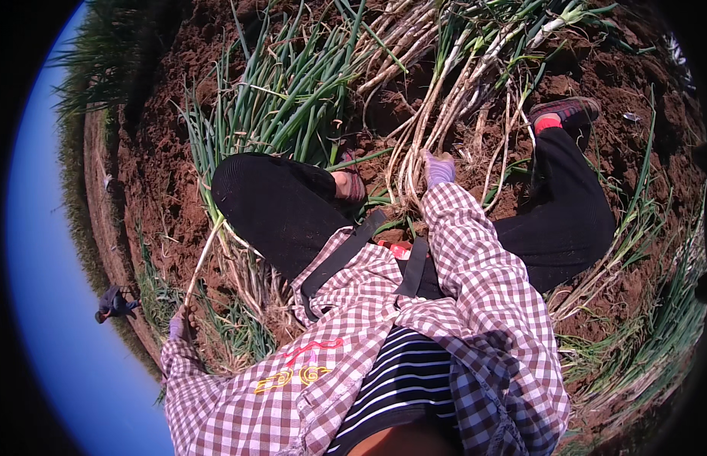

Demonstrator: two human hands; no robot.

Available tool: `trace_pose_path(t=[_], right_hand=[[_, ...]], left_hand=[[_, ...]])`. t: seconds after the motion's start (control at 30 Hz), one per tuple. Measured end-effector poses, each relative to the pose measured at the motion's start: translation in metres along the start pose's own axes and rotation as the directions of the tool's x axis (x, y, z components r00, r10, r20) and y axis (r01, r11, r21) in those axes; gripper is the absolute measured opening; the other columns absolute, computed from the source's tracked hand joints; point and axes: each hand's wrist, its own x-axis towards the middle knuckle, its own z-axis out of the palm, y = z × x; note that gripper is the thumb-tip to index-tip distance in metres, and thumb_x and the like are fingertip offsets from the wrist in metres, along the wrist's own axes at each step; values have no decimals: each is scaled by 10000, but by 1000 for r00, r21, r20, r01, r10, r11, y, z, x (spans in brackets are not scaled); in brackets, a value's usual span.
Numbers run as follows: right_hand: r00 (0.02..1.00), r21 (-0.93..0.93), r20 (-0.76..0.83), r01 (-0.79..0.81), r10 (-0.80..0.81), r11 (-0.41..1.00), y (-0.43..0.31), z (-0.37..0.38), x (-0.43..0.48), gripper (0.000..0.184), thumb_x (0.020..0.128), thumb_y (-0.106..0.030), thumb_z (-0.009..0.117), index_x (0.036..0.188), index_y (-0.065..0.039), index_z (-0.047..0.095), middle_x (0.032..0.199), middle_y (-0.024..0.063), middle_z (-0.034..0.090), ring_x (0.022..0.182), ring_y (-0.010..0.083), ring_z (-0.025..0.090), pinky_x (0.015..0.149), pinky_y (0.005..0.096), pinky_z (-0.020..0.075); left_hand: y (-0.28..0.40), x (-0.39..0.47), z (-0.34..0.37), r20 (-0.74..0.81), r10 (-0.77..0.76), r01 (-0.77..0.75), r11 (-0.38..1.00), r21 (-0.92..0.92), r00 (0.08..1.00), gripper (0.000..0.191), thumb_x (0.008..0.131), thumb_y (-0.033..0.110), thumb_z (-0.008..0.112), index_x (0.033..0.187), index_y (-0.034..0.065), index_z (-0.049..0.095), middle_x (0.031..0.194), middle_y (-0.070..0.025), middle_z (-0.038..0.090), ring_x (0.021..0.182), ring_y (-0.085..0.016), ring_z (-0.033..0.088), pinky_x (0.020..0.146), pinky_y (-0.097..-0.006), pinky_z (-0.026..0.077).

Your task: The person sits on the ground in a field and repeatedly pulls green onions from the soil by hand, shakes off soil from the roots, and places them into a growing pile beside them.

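My left hand (180,324), in a pale purple glove, is at the lower left and grips a long green onion (202,262) by its pale end; its leaves point up towards my bent knee. My right hand (439,169), in a similar glove with light-coloured fingertips, lies at the centre, against the pale lower stems of a loose bunch of green onions (413,165) on the soil. Its fingers are partly hidden, so its hold on the stems is unclear. A thick pile of green onion leaves (290,102) lies beyond my knee.
Red-brown clods of soil (165,188) surround my legs in black trousers (570,222) and my dark patterned shoes (575,109). More green onions (661,336) lie at the right. Another person (117,302) is bent over at the far left, near a dirt track (105,188).
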Motion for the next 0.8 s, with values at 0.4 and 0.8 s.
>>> trace_pose_path(t=[0.4, 0.8], right_hand=[[837, -573, 544, 414, -50, 707, 52, 53, 174, 827, 717, -512, 666, 1272, 56, 436, 1289, 174, 486, 1105, 226, 528, 967, 360, 401], [600, 743, 666, -484, -443, 462, -10, -87, -50, 308, 901, -126, 478, 1192, -32, 511, 536, -71, 413, 449, 42, 434, 479, 216, 368]], left_hand=[[335, 11, 324, 283, 861, -902, 428, 46, 423, 333, 952, 153, 495, 1263, 33, 497, 1190, -66, 557, 1090, -143, 524, 959, -260, 404], [197, 37, 737, 673, 269, -711, 70, 699, 688, 1165, 702, 495, 727, 1431, -18, -23, 1348, -218, 424, 1217, -344, 456, 1007, -391, 379]])
